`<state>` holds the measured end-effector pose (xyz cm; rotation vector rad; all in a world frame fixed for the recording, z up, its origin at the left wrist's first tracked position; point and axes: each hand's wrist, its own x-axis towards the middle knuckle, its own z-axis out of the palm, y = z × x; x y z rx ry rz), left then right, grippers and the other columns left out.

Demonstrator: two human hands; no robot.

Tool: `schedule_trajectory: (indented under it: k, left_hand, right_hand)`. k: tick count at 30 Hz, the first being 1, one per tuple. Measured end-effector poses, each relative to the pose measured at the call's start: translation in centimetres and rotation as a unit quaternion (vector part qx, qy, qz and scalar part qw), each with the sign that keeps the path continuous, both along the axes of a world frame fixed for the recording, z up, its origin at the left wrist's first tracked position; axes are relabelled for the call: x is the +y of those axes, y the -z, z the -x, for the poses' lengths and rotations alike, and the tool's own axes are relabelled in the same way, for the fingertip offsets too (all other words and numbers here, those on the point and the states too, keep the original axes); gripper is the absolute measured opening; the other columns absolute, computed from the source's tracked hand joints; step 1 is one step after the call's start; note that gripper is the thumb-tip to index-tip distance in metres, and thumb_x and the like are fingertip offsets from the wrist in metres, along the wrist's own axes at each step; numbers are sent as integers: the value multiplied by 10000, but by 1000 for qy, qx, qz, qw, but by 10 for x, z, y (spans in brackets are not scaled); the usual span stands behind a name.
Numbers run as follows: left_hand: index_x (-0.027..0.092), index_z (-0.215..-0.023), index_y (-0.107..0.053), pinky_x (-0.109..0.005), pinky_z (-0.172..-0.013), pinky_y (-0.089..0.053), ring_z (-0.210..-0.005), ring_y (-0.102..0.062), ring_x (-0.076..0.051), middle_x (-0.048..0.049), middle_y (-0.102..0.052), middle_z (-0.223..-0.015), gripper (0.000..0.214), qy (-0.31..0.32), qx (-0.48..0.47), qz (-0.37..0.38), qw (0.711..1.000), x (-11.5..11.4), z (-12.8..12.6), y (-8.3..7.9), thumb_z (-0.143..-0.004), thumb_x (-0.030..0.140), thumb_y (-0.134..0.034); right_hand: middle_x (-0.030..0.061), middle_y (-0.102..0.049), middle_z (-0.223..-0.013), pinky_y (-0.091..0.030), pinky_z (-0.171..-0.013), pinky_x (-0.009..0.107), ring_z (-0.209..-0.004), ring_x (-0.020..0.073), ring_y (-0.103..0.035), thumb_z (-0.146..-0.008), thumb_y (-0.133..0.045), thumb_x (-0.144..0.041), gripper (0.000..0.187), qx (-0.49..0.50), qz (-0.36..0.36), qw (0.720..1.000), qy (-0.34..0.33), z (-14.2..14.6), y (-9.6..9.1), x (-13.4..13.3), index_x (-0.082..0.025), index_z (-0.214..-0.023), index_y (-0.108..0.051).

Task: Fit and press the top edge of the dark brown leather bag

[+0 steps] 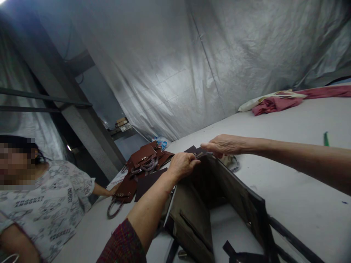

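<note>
An unfinished-looking dark handbag (192, 219) stands spread open in front of me, its olive-brown lining and a slit pocket facing up. My left hand (182, 165) is closed in a pinch on the bag's far edge, left of its corner. On that same far edge, a little to the right, my right hand (226, 145) has its fingers curled round the rim; its fingertips are partly hidden. Dark straps (290, 237) trail from the bag's near right side. Beyond my hands, a clear-wrapped handle (235, 164) shows partly behind the bag.
Several brown handbags (144, 156) with wrapped handles are heaped on the white table (287, 135) at the left. A co-worker in a printed shirt (55, 204) touches one. Pink cloth (276, 104) lies far right, and a green object (326, 139) nearer. Silvery sheeting (192, 65) hangs behind.
</note>
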<state>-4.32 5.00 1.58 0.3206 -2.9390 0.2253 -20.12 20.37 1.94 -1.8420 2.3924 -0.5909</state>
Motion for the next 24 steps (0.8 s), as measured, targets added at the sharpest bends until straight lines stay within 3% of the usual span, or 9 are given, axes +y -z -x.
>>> schedule_trajectory:
  k: [2, 4, 7, 10, 13, 15, 17, 21, 24]
  left_hand:
    - [233, -961, -819, -311, -767, -450, -925, -718, -264, -97, -800, -944, 318, 4, 0, -1, 1000, 3, 2, 1, -1013, 456, -598]
    - [231, -970, -821, -317, -778, -457, -931, -718, -269, -100, -797, -939, 315, 9, 2, -7, 1000, 5, 6, 2, -1014, 446, -596]
    - [220, -930, -815, -322, -783, -465, -917, -713, -271, -90, -784, -890, 316, -3, 12, -45, 999, 5, 11, 1, -999, 456, -618]
    - [179, -932, -783, -320, -797, -487, -905, -707, -259, -86, -774, -889, 351, -51, 45, -158, 985, 2, 7, -1, -966, 502, -650]
    - [114, -1219, -668, -345, -901, -526, -1045, -703, -271, -154, -747, -1182, 538, -86, 106, -317, 939, 8, -22, 3, -908, 552, -697]
    - [140, -1475, -461, -393, -1009, -529, -1228, -651, -305, -205, -579, -1490, 850, -85, 126, -404, 902, 21, -56, 13, -820, 580, -775]
    - [218, -1583, -305, -459, -1075, -518, -1378, -553, -362, -207, -409, -1639, 1107, -109, 111, -448, 881, 41, -92, 27, -702, 591, -862]
    - [242, -1624, -248, -561, -1199, -415, -1474, -439, -420, -199, -436, -1616, 1323, -126, 91, -458, 875, 88, -136, 55, -539, 421, -983]
    - [212, -1575, -361, -552, -1204, -405, -1381, -539, -388, -177, -577, -1478, 1106, -129, 150, -469, 861, 106, -131, 74, -634, 335, -929]
  right_hand:
    - [136, -747, -774, -422, -649, 309, -722, 255, -690, -1007, -430, -593, 600, 42, -23, 999, 23, -2, 2, 0, -138, -838, -783]
    - [164, -763, -853, -392, -637, 317, -781, 289, -701, -924, -601, -446, 370, 86, -32, 995, 48, -7, 6, -4, -133, -921, -800]
    - [176, -774, -896, -367, -623, 322, -820, 301, -711, -871, -612, -268, 244, 119, -35, 990, 72, -12, 10, -10, -148, -940, -813]
    - [154, -778, -881, -366, -617, 321, -841, 290, -710, -860, -614, -249, 224, 114, -35, 989, 87, -9, 9, -10, -172, -902, -820]
    - [130, -772, -850, -380, -624, 313, -847, 270, -701, -854, -620, -235, 213, 83, -37, 989, 117, 1, 8, -2, -167, -886, -819]
    - [120, -753, -781, -391, -620, 307, -800, 252, -692, -868, -604, -223, 227, 52, -41, 987, 146, 8, 9, 6, -145, -891, -816]
    - [112, -735, -725, -405, -611, 300, -739, 231, -682, -881, -579, -201, 249, 17, -42, 984, 173, 12, 12, 14, -119, -908, -812]
    - [103, -746, -735, -421, -584, 276, -655, 191, -669, -886, -568, -159, 248, -45, -40, 979, 197, 5, 13, 19, -96, -915, -805]
    - [100, -747, -725, -425, -570, 261, -625, 179, -667, -881, -575, -143, 235, -73, -34, 976, 203, -5, 11, 15, -95, -909, -804]
